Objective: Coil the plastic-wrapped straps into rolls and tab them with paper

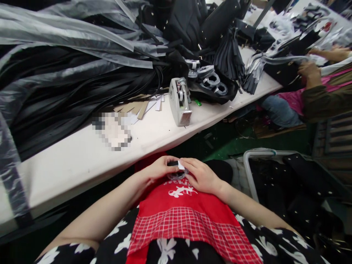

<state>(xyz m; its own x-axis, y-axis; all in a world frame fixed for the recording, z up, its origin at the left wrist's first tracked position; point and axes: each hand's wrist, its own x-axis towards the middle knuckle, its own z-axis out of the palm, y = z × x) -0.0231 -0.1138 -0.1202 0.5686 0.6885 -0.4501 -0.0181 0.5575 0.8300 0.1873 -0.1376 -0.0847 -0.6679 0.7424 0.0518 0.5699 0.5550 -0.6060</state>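
Note:
In front of the red apron (pixel 162 200), my two hands hold a coiled black strap (pixel 172 163) that looks wrapped in clear plastic. My left hand (pixel 159 168) grips the coil's left side between thumb and fingers. On the other side, my right hand (pixel 202 174) closes around it, with fingers near a small white paper piece (pixel 180 165) on top. The fingers hide part of the coil. Similar wrapped coils (pixel 213 80) lie on black material on the table, behind a grey tape dispenser (pixel 180 102).
Long black straps (pixel 63 86) under plastic film cover the white table's (pixel 66 157) left side. Cardboard strips (pixel 134 107) lie near a pixelated object (pixel 112 132). A cart (pixel 249 172) of black pieces stands at right. Another person's hand (pixel 309 71) works at the far right.

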